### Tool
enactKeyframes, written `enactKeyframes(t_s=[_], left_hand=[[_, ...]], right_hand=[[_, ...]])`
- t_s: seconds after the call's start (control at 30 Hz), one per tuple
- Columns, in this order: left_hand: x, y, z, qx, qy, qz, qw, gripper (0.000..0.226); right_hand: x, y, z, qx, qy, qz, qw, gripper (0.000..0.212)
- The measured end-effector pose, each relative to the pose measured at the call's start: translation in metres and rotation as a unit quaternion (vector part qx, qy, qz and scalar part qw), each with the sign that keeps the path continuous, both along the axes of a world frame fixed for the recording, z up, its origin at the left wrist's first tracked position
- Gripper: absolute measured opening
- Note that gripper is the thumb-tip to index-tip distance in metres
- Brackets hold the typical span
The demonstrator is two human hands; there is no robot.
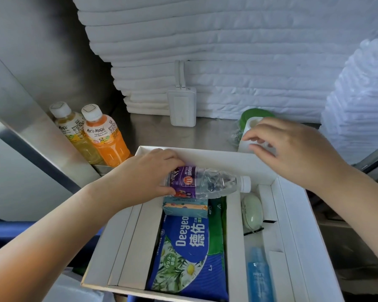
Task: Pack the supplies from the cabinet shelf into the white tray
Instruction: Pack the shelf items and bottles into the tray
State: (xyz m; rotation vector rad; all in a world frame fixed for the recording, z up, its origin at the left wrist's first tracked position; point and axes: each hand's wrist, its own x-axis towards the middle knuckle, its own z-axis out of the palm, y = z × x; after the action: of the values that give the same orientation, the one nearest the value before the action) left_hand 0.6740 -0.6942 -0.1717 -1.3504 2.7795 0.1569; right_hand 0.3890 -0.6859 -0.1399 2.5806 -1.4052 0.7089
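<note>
White tray (127, 243), near end: blue wipes pack (183, 253) lies flat in the middle compartment and a blue spray bottle (259, 277) in the narrow right one. Each probably sits where its shape fits.

Far end of the middle compartment: left hand (144, 171), fingers wrapped round a water bottle (207, 182). The bottle is on its side, cap to the right, over a small carton (184, 208), likely so it fits crosswise.

Past the tray's far edge: right hand (292, 149), fingers curled and apart over a white container (249, 136) on the shelf (205, 131). Grip unclear.

Shelf's left edge: two juice bottles (105, 136), not yet packed.
</note>
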Motion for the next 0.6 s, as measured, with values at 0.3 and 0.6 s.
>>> enactKeyframes(t_s=[0.3, 0.6], left_hand=[[0.005, 0.002, -0.001, -0.009, 0.006, -0.001, 1.000, 0.067], [0.003, 0.001, -0.001, -0.015, -0.001, -0.008, 1.000, 0.065]], right_hand=[[-0.031, -0.028, -0.011, 0.079, 0.087, -0.106, 0.987, 0.047], [-0.027, -0.028, -0.014, 0.036, 0.095, -0.077, 0.992, 0.020]])
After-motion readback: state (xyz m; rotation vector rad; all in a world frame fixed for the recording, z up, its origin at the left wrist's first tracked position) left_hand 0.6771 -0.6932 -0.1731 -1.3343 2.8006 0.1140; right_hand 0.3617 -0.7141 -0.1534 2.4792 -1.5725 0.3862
